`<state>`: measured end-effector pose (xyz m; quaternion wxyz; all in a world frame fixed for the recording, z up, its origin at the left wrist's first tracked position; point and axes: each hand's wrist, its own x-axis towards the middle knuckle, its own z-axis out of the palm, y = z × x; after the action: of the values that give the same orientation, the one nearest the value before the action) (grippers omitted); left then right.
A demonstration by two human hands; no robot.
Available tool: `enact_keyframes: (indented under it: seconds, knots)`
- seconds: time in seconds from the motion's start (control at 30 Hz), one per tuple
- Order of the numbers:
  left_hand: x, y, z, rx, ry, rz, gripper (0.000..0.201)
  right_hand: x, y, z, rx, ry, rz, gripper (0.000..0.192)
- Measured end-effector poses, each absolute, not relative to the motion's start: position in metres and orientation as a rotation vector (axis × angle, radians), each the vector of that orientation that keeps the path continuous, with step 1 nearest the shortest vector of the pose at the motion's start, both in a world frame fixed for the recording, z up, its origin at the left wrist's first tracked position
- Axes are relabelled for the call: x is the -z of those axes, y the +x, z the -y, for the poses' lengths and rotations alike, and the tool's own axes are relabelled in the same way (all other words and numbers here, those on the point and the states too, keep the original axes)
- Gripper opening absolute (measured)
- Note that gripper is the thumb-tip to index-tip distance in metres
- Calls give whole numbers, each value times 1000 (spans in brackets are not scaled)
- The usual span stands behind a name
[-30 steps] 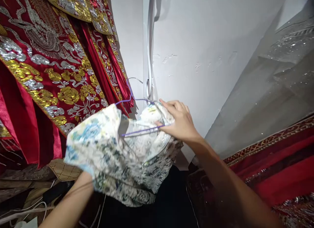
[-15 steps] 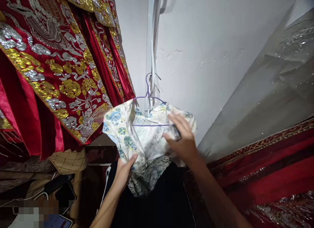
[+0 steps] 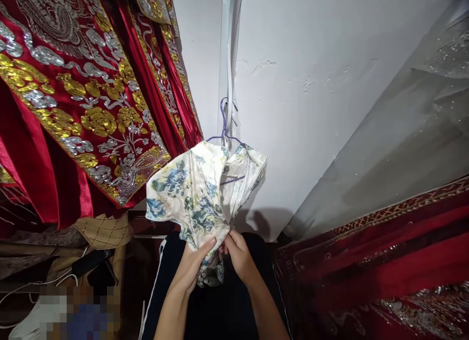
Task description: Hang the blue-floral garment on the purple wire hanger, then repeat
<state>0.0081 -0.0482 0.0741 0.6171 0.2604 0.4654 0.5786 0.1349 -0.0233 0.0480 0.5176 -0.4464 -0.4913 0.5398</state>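
Two hands pinch the bottom of a hanging floral top

Both the left hand [image 3: 192,266] and right hand [image 3: 238,257] close their fingers on the lower edge of the floral top [image 3: 200,193], low in the middle of the frame. Its long axis runs straight up from them to the purple hanger [image 3: 224,130] hooked at the white wall [image 3: 311,86]; neither hand is nearer. Red embroidered robes [image 3: 84,100] fill the upper left.
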Motion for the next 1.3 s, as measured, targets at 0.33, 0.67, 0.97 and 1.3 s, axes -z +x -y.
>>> enact_keyframes:
  seconds: [0.33,0.67,0.97,1.3]
  knots:
    - [-66,-1,47,-1299,577,-1056,75,-25,135,32,-1467,-1061,1108,51]
    - [-35,-15,32,-1547,575,-1202,63,-38,142,38,-1370,-1078,1147,46]
    - [10,-4,44,-1728,1302,-1589,34,-35,133,38,-1470,-1078,1210,46]
    - [-8,13,51,-1424,1303,-1303,24,-43,124,37,-1509,-1076,1277,40]
